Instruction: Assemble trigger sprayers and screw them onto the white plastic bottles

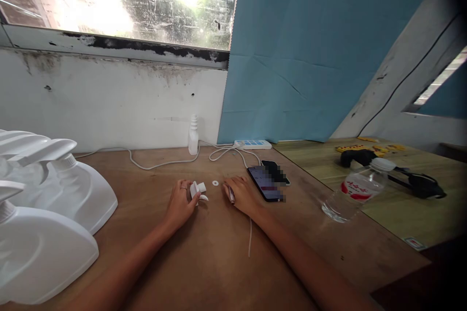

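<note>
My left hand is closed around a white plastic trigger spray head, thumb pressed on its near side. A curved trigger-like piece sticks out to the right. Just right of it a small white ring washer lies flat on the brown table, touched by neither hand. My right hand rests low on the table, its fingers curled around a slim, shiny, pinkish object. The fingers cover most of that object, so its kind is unclear. From under my right wrist a thin white tube runs toward me.
Large white bottles with spray tops crowd the left side. A small white bottle stands by the wall. Two phones lie beyond my right hand, near cables and a power strip. A water bottle stands at right.
</note>
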A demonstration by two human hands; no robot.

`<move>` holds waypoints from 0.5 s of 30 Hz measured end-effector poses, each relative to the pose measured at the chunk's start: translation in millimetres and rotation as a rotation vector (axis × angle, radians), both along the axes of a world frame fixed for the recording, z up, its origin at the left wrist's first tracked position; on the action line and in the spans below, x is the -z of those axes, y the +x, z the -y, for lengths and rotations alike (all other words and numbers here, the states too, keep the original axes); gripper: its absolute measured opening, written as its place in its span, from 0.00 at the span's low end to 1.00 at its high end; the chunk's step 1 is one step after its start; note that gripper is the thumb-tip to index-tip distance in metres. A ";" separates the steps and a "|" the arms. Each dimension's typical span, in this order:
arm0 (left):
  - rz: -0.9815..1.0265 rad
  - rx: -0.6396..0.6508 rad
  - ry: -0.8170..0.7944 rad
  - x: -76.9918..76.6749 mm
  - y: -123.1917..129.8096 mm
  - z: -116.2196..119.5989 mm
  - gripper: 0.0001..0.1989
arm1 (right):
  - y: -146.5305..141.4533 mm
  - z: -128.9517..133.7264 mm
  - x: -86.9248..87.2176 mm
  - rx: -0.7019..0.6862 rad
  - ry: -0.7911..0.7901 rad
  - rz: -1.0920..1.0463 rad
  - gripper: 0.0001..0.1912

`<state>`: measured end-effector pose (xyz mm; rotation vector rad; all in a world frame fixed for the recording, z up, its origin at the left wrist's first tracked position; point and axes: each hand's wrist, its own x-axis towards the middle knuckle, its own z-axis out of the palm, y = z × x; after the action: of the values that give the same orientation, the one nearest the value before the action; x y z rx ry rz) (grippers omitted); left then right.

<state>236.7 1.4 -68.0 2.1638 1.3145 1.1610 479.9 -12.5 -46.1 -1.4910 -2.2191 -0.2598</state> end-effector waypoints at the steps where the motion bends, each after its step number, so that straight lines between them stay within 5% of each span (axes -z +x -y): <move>1: 0.001 0.012 0.007 -1.6 0.0 1.5 0.16 | 3.1 -1.0 -0.5 0.019 -0.010 0.034 0.09; 11: 0.000 0.056 0.001 -5.2 0.2 7.5 0.12 | 29.5 -8.5 -1.7 0.072 -0.064 0.144 0.22; 15: 0.062 0.073 -0.034 -4.9 -0.7 9.8 0.15 | 7.7 -10.4 -14.6 0.027 0.001 0.060 0.23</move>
<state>236.0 -8.4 -63.2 2.1161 1.2100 1.1588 487.5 -2.1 -31.5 -1.5325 -2.2463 -0.3190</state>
